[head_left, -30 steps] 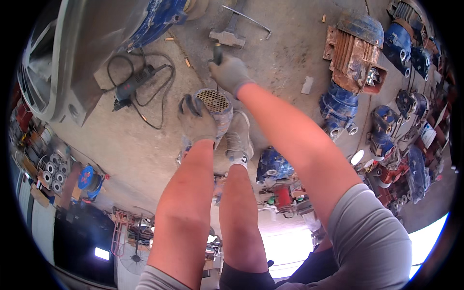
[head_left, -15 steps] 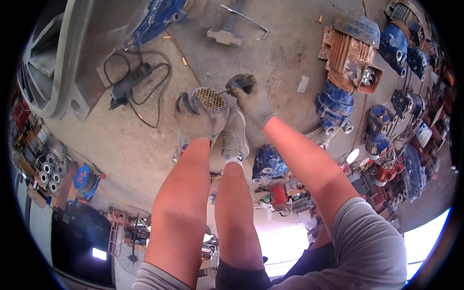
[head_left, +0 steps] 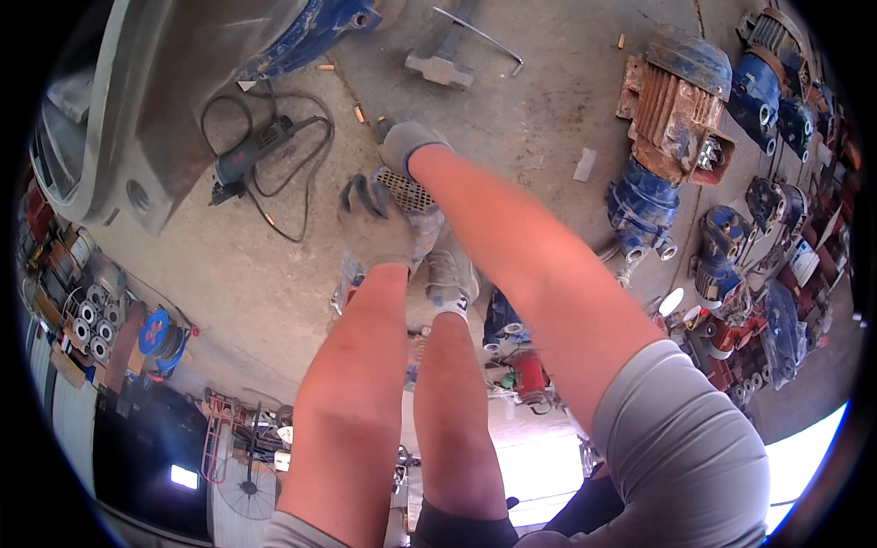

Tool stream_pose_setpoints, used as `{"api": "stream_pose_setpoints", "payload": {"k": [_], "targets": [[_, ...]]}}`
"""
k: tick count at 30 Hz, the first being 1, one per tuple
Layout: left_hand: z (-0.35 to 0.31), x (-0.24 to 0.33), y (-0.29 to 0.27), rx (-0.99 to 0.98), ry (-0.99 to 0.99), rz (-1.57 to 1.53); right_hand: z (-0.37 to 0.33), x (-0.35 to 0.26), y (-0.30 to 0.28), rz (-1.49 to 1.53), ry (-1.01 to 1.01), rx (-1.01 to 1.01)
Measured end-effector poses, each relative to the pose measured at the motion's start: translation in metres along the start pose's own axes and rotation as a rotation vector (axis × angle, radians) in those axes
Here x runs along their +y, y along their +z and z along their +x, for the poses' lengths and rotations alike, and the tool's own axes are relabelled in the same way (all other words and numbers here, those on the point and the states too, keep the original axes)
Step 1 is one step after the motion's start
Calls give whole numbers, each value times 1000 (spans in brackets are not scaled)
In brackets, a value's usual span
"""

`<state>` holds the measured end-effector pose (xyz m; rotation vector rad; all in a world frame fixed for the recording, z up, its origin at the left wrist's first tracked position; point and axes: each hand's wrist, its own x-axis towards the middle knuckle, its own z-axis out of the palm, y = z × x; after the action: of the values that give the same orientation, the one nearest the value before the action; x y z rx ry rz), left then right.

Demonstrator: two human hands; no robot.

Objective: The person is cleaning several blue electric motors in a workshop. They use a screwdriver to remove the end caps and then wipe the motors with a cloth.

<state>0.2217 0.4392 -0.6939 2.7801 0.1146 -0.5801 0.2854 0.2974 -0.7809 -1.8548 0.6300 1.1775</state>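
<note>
A round motor fan cover [head_left: 408, 193] with a perforated grille stands on the floor against my shoe [head_left: 446, 279]. My left hand [head_left: 375, 228], in a grey glove with dark fingertips, grips its left side. My right hand [head_left: 413, 144], also gloved, is closed round a screwdriver [head_left: 384, 127] above the far edge of the grille. Only the end of its yellowish-and-dark handle shows; the shaft is hidden behind the hand. The right forearm crosses over the cover's right side.
An angle grinder [head_left: 251, 157] with a looped cord lies to the left. Farther off are a sledgehammer [head_left: 440, 68] and a thin metal bar [head_left: 480, 39]. A rusty motor with a blue gearbox [head_left: 671, 114] sits at right; a large grey housing [head_left: 151, 119] rises at left.
My right hand has swung left and away from me with the screwdriver, from the right of the grille to beyond its far edge. My left hand stays on the cover.
</note>
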Motion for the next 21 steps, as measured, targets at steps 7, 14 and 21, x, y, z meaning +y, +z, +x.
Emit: {"api": "stream_pose_setpoints", "payload": {"k": [7, 14, 21], "targets": [[2, -10, 2, 66, 47, 16, -23, 4, -6, 89, -7, 208], [4, -9, -4, -33, 33, 9, -62, 21, -14, 329, -89, 402], [2, -14, 1, 51, 56, -5, -85, 43, 23, 278, -470, 378]]}}
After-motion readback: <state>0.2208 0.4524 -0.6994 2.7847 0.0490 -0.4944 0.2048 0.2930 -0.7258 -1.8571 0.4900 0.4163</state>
